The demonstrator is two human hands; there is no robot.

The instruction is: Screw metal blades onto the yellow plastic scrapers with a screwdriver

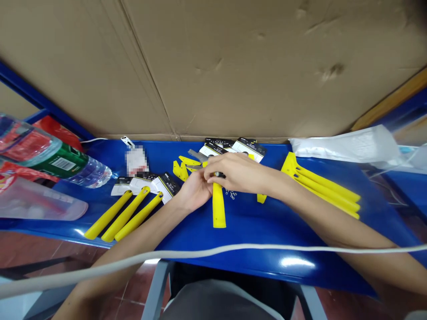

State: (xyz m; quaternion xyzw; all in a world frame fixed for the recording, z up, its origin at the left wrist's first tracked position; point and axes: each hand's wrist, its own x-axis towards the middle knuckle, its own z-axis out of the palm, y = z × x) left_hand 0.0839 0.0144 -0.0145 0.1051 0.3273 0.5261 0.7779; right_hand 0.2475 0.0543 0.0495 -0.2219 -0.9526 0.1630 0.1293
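Observation:
At the middle of the table both my hands meet over the upper end of a yellow plastic handle (219, 209), whose broad lower end points towards me. My left hand (195, 189) is closed around that upper end from the left. Curled over the top, my right hand (238, 171) pinches at a small dark piece (219, 174), too covered to name. Just behind my hands lie yellow angular pieces (180, 170) and a grey metal blade (197, 155). Several tiny metal parts (232, 194) are scattered below my right hand.
Three yellow handles (125, 213) with black-and-white cards (166, 186) lie left; more yellow handles (327, 186) lie right. Further cards (248, 149) lie behind. A plastic bottle (63, 160) and cup (43, 200) are far left. A white cable (233, 247) crosses in front.

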